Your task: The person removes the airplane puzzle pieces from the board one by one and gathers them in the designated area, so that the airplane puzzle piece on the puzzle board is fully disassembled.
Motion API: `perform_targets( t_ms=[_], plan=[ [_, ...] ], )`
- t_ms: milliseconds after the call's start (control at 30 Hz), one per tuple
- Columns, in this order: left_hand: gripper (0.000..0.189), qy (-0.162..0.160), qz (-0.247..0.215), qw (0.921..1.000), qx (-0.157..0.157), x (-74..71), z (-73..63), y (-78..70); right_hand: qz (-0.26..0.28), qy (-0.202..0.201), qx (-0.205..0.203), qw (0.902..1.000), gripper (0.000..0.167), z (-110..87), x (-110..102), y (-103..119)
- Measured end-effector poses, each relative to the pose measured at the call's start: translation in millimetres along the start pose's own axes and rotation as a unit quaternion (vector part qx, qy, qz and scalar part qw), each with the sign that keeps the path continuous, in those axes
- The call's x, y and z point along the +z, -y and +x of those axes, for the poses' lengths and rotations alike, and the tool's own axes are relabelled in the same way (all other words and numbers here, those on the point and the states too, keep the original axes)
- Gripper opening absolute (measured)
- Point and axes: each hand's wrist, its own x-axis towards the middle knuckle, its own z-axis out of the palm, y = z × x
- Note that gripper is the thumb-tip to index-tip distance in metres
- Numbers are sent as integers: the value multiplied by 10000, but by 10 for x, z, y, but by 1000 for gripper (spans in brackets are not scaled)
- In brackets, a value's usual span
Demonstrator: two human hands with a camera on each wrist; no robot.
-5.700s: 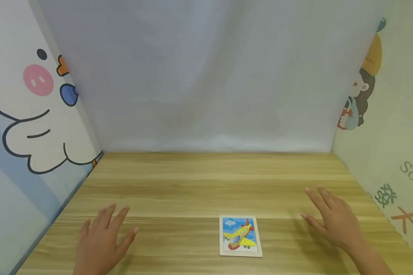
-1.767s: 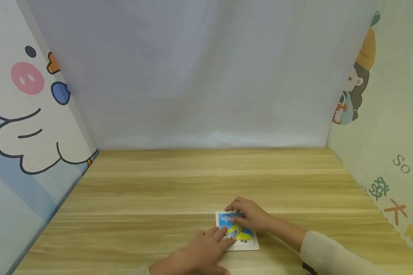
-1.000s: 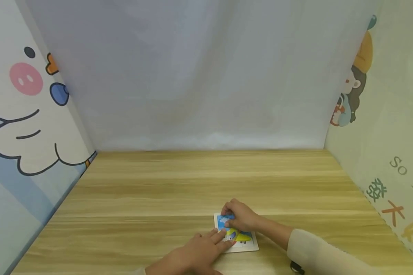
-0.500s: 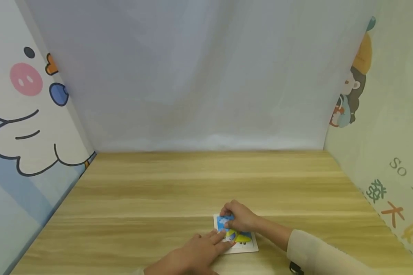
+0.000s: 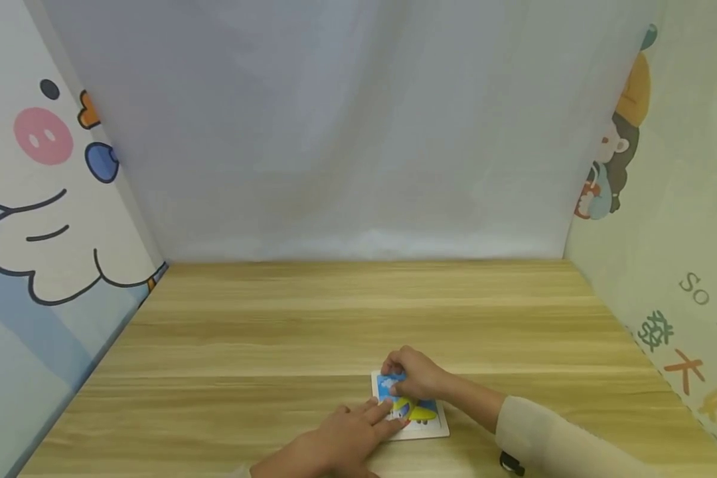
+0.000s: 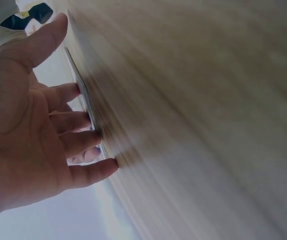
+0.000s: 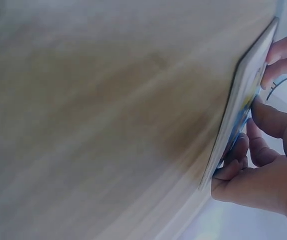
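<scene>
A small flat jigsaw puzzle with a yellow plane on blue sky and a white border lies on the table. My left hand rests its outstretched fingers on the puzzle's left and lower part. Over the upper right part, my right hand curls its fingers and thumb and pinches at a piece, which the hand mostly hides. In the right wrist view, the right thumb and fingertips are down on the picture of the puzzle. From the left wrist, the left hand appears palm-side, fingertips at the puzzle's edge.
The wood-grain table reaches back to a grey-white cloth. Printed panels stand on both sides, with a white cartoon animal on the left and a cartoon girl on the right.
Both hands have come in from either side onto the puzzle. The right fingers have since curled in closer at its upper part; over the last half second the hands hardly move.
</scene>
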Motion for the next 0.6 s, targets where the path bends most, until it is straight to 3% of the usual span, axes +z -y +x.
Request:
perform_targets(
  t_ms=[600],
  plan=[
    [81, -4, 152, 9999, -7, 14, -6, 6, 717, -310, 22, 9969, 18, -21, 33, 2]
  ],
)
